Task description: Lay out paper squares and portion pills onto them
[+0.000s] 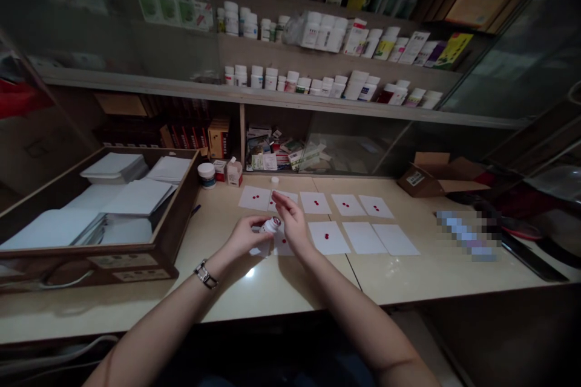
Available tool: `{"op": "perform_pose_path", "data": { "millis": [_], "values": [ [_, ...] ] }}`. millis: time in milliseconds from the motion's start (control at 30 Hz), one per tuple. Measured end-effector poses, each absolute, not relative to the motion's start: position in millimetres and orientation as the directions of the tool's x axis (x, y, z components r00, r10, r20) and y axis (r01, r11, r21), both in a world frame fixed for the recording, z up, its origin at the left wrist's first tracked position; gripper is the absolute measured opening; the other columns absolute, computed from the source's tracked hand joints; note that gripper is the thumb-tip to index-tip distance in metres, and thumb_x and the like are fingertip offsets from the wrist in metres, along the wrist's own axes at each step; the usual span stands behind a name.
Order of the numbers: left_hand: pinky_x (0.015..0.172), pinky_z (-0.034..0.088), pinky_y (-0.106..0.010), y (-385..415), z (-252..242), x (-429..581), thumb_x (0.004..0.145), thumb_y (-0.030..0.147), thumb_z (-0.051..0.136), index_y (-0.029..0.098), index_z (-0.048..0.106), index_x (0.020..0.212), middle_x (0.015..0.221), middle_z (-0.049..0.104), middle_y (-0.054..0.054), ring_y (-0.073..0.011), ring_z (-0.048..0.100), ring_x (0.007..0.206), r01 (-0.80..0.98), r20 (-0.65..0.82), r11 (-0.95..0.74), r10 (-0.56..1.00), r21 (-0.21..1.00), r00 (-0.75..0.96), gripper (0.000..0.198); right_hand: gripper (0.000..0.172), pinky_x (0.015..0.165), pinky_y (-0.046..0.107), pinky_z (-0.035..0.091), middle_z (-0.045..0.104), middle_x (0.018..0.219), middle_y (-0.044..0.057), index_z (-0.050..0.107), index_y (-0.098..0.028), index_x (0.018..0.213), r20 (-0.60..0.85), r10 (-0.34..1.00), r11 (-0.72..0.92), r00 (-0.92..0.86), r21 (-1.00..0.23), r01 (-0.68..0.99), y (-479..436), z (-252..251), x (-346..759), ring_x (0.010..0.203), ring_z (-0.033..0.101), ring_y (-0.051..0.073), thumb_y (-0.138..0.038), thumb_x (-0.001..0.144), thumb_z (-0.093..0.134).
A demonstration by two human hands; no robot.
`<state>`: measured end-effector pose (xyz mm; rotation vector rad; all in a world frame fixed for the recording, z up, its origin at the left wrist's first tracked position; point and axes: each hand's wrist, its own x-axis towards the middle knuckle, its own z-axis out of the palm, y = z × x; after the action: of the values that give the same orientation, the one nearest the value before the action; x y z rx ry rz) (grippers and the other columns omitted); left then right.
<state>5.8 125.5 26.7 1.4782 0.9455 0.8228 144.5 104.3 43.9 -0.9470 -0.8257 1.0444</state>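
My left hand (pixel 245 237) grips a white pill bottle (pixel 272 225), which tilts with its open mouth toward my right hand (pixel 291 221). The bunched fingers of my right hand are at the bottle's upper side; anything small between them is hidden. Beneath my hands lies a white paper sheet (pixel 283 247). Several more sheets spread across the cream counter (pixel 272 290), and many carry pairs of red pills, such as the sheet (pixel 315 202) at the back. Two front sheets (pixel 364 237) show no red pills. A white bottle cap (pixel 275 180) stands behind the sheets.
A wooden tray (pixel 179 205) of stacked white paper fills the left side. A blue-labelled jar (pixel 206 175) and a small carton (pixel 234 172) stand near it. Shelves of medicine bottles (pixel 327 87) rise behind the counter. An open cardboard box (pixel 436 175) sits at the right, beside a pixelated item (pixel 467 234).
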Motion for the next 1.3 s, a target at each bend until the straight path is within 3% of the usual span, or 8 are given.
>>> {"op": "perform_pose_path", "data": {
  "millis": [267, 533, 667, 800, 900, 1033, 1167, 1300],
  "values": [
    [0.087, 0.05, -0.039, 126.3, 27.1, 7.1, 0.054, 0.015, 0.077, 0.009, 0.072, 0.094, 0.098, 0.074, -0.013, -0.0277, 0.067, 0.092, 0.093, -0.04, 0.001, 0.907, 0.996, 0.418, 0.041, 0.05, 0.117, 0.045, 0.018, 0.064, 0.124, -0.002, 0.067, -0.028, 0.114, 0.207, 0.97, 0.219, 0.129, -0.971, -0.095, 95.8, 29.1, 139.1, 0.124, 0.052, 0.017, -0.009, 0.07, 0.052],
    [0.088, 0.049, -0.039, 123.6, 31.3, 4.7, 0.058, 0.017, 0.075, 0.011, 0.071, 0.099, 0.101, 0.074, -0.012, -0.0279, 0.066, 0.096, 0.068, -0.045, 0.016, 0.893, 0.998, 0.447, 0.042, 0.052, 0.119, 0.04, 0.011, 0.057, 0.134, -0.003, 0.059, -0.03, 0.125, 0.309, 0.949, 0.309, 0.07, -0.951, -0.001, 97.0, 28.2, 139.0, 0.129, 0.047, 0.013, -0.011, 0.077, 0.052],
    [0.088, 0.049, -0.038, 125.4, 29.6, 5.2, 0.057, 0.019, 0.077, 0.01, 0.071, 0.098, 0.099, 0.074, -0.012, -0.0276, 0.066, 0.095, 0.059, -0.031, 0.005, 0.893, 0.998, 0.449, 0.043, 0.05, 0.118, 0.037, 0.015, 0.057, 0.135, 0.0, 0.057, -0.029, 0.127, 0.305, 0.95, 0.308, 0.062, -0.95, -0.05, 92.8, 33.7, 135.0, 0.13, 0.047, 0.013, -0.015, 0.079, 0.057],
    [0.084, 0.051, -0.037, 128.3, 27.1, 2.9, 0.053, 0.024, 0.082, 0.01, 0.071, 0.099, 0.1, 0.073, -0.013, -0.0276, 0.067, 0.094, 0.029, -0.047, 0.038, 0.903, 0.999, 0.427, 0.05, 0.041, 0.106, 0.033, 0.036, 0.067, 0.118, 0.004, 0.056, -0.026, 0.126, 0.309, 0.935, 0.329, 0.174, -0.939, -0.1, 103.5, 45.7, 146.4, 0.114, 0.058, 0.016, -0.028, 0.085, 0.055],
    [0.079, 0.053, -0.036, 130.7, 27.0, -1.6, 0.051, 0.03, 0.084, 0.01, 0.069, 0.103, 0.103, 0.072, -0.014, -0.0265, 0.067, 0.092, -0.022, -0.054, 0.068, 0.923, 0.997, 0.381, 0.058, 0.031, 0.089, 0.032, 0.046, 0.07, 0.091, 0.004, 0.061, -0.021, 0.113, 0.323, 0.918, 0.263, 0.23, -0.93, 0.256, 126.6, 52.9, 167.8, 0.087, 0.064, 0.018, -0.03, 0.091, 0.042],
    [0.07, 0.055, -0.033, 133.8, 30.3, -6.8, 0.05, 0.034, 0.086, 0.011, 0.068, 0.106, 0.102, 0.072, -0.013, -0.0222, 0.068, 0.081, -0.086, -0.094, 0.132, 0.934, 0.988, 0.345, 0.064, 0.029, 0.08, 0.031, 0.044, 0.07, 0.09, 0.007, 0.065, -0.019, 0.098, 0.208, 0.972, 0.044, 0.105, -0.606, 0.794, 158.1, 52.0, 185.3, 0.085, 0.063, 0.021, -0.017, 0.088, 0.038],
    [0.067, 0.056, -0.031, 135.7, 33.3, -9.6, 0.048, 0.031, 0.087, 0.01, 0.068, 0.105, 0.097, 0.072, -0.012, -0.0201, 0.068, 0.076, -0.09, -0.111, 0.147, 0.94, 0.985, 0.321, 0.064, 0.023, 0.076, 0.028, 0.042, 0.072, 0.093, 0.011, 0.064, -0.019, 0.099, 0.119, 0.993, 0.032, 0.012, -0.365, 0.931, 176.1, 45.3, 180.6, 0.087, 0.063, 0.022, -0.018, 0.086, 0.045],
    [0.068, 0.055, -0.03, 136.0, 34.9, -12.9, 0.051, 0.03, 0.085, 0.009, 0.067, 0.107, 0.1, 0.072, -0.013, -0.0197, 0.068, 0.078, -0.103, -0.103, 0.14, 0.949, 0.985, 0.298, 0.063, 0.025, 0.074, 0.028, 0.042, 0.07, 0.085, 0.009, 0.062, -0.019, 0.101, 0.2, 0.98, 0.083, 0.019, -0.485, 0.87, 177.4, 42.7, 181.6, 0.08, 0.062, 0.02, -0.023, 0.089, 0.04]
  ]
}}
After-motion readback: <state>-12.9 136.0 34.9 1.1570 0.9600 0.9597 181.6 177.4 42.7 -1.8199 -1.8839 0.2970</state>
